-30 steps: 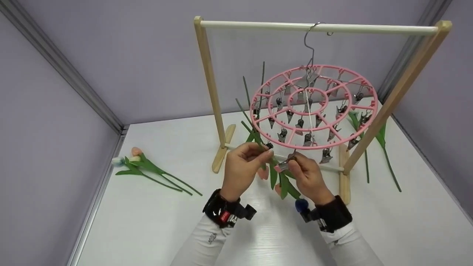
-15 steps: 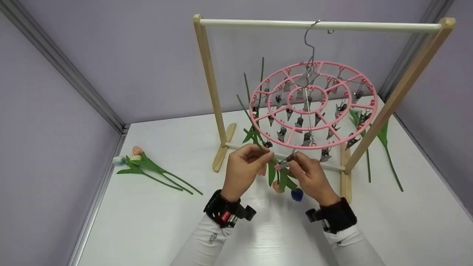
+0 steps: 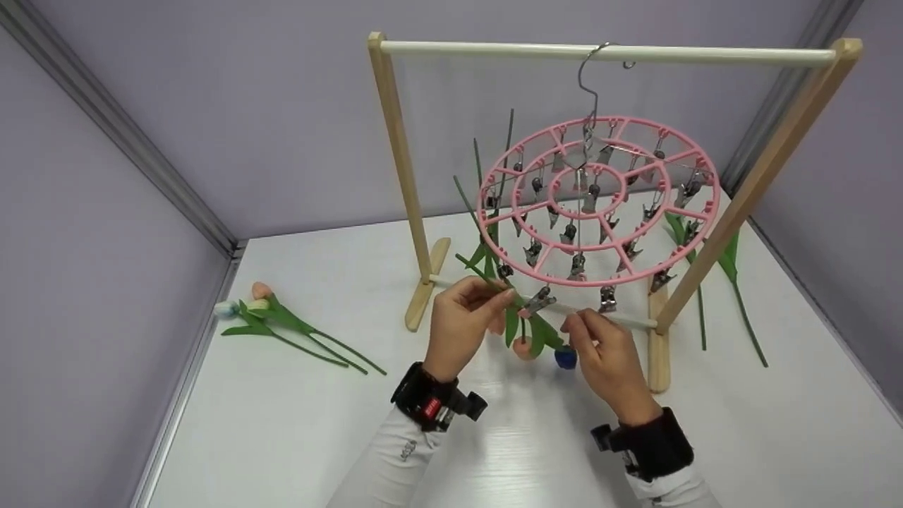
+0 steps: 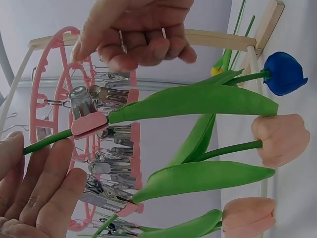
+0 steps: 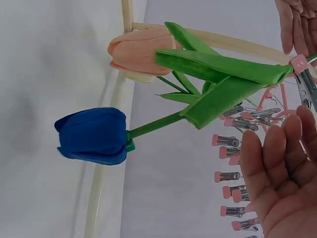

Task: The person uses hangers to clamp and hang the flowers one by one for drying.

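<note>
My left hand [image 3: 458,328] pinches the green stem [image 4: 47,142] of an artificial blue tulip [image 5: 92,136], which hangs head down. On that stem, beside my left fingers, sits a metal clip [image 3: 542,302] with pink tips, its jaws closed. My right hand [image 3: 607,360] is apart from the clip to its right, fingers loosely bent and holding nothing. The clip belongs to a round pink hanger [image 3: 585,284] with rings of similar clips. Two peach tulips [image 4: 280,140] hang upside down from clips next to the blue one.
A wooden rack with a white top bar [image 3: 480,48] carries the hanger by its hook. Several loose tulips [image 3: 282,317] lie on the white table [image 3: 282,437] at left. More green stems [image 3: 748,321] show behind the rack's right post [image 3: 769,169].
My right hand has let go of the clip and drawn away right and down. The clip stays on the blue tulip's stem, the hanger has turned slightly, and my left hand has barely moved.
</note>
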{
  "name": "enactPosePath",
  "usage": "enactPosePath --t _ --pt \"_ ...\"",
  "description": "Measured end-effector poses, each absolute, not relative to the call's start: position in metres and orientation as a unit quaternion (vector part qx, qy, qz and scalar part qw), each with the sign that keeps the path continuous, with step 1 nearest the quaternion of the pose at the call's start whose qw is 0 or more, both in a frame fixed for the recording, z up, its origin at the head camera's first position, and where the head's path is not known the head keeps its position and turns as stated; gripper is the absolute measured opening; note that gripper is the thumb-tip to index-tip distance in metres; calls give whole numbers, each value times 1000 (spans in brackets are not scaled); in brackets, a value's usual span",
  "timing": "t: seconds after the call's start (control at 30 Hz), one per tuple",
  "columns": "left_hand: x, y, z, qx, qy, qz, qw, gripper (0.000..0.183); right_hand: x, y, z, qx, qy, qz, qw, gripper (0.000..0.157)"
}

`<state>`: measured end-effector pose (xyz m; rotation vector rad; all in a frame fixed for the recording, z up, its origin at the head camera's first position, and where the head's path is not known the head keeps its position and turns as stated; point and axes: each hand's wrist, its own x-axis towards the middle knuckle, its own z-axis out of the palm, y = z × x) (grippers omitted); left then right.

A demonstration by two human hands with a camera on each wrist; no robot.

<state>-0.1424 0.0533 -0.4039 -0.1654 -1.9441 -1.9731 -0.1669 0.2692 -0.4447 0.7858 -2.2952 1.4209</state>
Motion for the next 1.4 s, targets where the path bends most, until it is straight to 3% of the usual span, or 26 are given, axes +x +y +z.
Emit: enactPosePath --t 0.5,0.97,1.4 --pt "-153 44 -417 -16 -679 -709 190 19 -143 297 -456 267 -803 503 174 33" --pt "-150 33 -420 5 -686 -701 195 30 -139 310 -458 226 -814 503 180 34" --pt "-107 -14 -448 49 -735 -653 176 17 -131 319 -447 237 -812 499 189 32"
